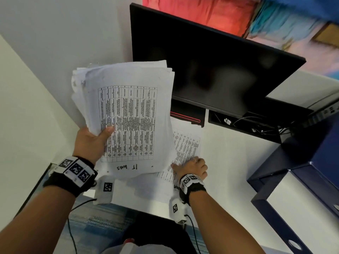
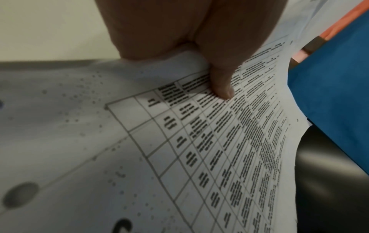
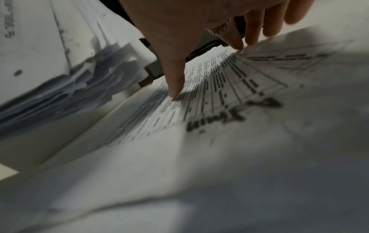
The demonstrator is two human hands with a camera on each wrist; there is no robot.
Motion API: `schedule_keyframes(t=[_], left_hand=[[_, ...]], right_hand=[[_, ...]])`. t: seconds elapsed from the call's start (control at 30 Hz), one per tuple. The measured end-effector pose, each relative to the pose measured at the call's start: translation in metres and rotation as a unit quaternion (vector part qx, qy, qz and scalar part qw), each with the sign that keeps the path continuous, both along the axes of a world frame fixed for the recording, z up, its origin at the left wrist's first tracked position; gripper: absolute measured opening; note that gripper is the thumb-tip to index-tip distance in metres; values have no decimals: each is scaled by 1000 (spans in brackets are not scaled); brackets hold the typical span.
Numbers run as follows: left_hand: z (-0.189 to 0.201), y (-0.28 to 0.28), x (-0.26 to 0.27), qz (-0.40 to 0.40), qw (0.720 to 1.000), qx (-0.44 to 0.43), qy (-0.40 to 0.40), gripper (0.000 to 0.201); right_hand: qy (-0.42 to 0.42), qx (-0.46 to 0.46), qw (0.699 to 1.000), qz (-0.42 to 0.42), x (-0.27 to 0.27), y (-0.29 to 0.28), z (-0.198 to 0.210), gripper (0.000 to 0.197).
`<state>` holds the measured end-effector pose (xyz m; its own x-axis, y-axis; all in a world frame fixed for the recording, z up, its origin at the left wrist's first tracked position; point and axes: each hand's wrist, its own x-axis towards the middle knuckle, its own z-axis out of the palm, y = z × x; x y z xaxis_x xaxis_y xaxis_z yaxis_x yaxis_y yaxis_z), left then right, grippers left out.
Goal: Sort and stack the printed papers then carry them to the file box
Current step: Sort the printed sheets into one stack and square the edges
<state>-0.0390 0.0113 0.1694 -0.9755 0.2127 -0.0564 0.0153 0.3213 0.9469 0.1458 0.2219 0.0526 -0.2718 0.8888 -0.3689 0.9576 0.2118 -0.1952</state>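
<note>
- The left hand [image 1: 91,142] holds a thick stack of papers [image 1: 126,114] up off the desk, thumb pressed on the top sheet and fingers hidden behind the stack.
- The top sheet carries a printed table, with a few handwritten letters near its lower edge.
- In the left wrist view the thumb [image 2: 219,78] lies across the printed table, pinching the stack's edge.
- The right hand [image 1: 192,168] rests on a loose sheet [image 1: 185,145] that lies flat on the white desk [image 1: 229,162], to the right of and below the lifted stack.
- In the right wrist view its fingers [image 3: 175,85] are spread, and thumb and fingertips touch the printed sheet; a ring shows on one finger.
- More papers lie on the desk under the lifted stack, near the desk's front edge.
- A dark monitor [image 1: 211,61] stands at the back of the desk.
- A dark blue file box [image 1: 300,195] stands open at the right, well apart from both hands.
</note>
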Motion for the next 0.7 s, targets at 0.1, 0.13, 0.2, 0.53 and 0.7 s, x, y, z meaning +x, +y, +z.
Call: schedule_keyframes(t=[0.1,0.13,0.2,0.53,0.7], left_hand=[[2,-1,1,5,1000,10,1,22],[3,-2,1,7,1000,12,1,21],[2,-2,0,10,1000,12,1,22],[0,3,-2,9,999,34,-10,23],[-5,1,-6,2,999,30,-19,32]], right_hand=[[16,-39,999,10,-6,-2,-1,121],[27,-52,998,11,-9,-1,0,120],[40,-69,997,17,-16,-2,2,117],[73,-106,992,0,-39,-15,10,111],[89,-132,987,27,-33,-9,17,73]])
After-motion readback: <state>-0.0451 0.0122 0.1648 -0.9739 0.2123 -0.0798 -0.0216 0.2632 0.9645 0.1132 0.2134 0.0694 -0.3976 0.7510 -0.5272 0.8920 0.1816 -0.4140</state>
